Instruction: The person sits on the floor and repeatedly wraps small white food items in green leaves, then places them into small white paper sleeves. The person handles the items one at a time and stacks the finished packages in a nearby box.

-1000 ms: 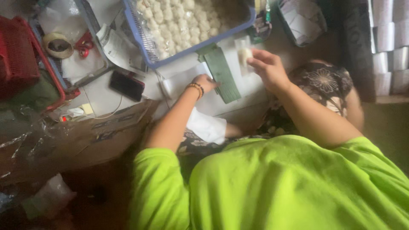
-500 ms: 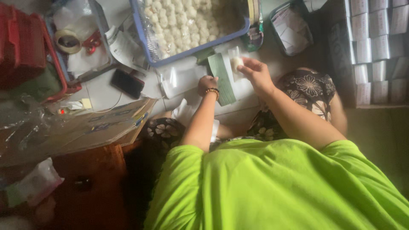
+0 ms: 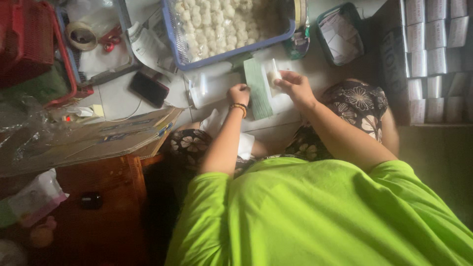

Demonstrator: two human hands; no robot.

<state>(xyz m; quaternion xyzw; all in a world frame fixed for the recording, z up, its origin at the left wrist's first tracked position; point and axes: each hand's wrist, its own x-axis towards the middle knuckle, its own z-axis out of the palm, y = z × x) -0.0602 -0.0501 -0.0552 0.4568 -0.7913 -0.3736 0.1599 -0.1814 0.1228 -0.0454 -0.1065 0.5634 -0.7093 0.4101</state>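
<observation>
A long pale green strip (image 3: 257, 88) lies on the white tiled floor between my hands. My left hand (image 3: 238, 93), with a beaded bracelet on the wrist, rests closed against the strip's left edge. My right hand (image 3: 291, 83) holds a small white round piece in a clear wrapper (image 3: 273, 75) just right of the strip. Above them stands a blue basket (image 3: 231, 53) full of several small white balls. A clear plastic bag (image 3: 212, 88) lies left of my left hand.
A black phone (image 3: 149, 88) lies on the floor at left, near a red basket (image 3: 34, 44) and a tray with a tape roll (image 3: 82, 35). Stacked white boxes (image 3: 436, 54) fill the right. A dark green basket (image 3: 340, 34) holds papers. Flattened cardboard (image 3: 113, 138) lies lower left.
The view has shifted slightly, so everything sits a little lower in the frame. My right hand has moved from above the green strip to its right side, still with the white piece.
</observation>
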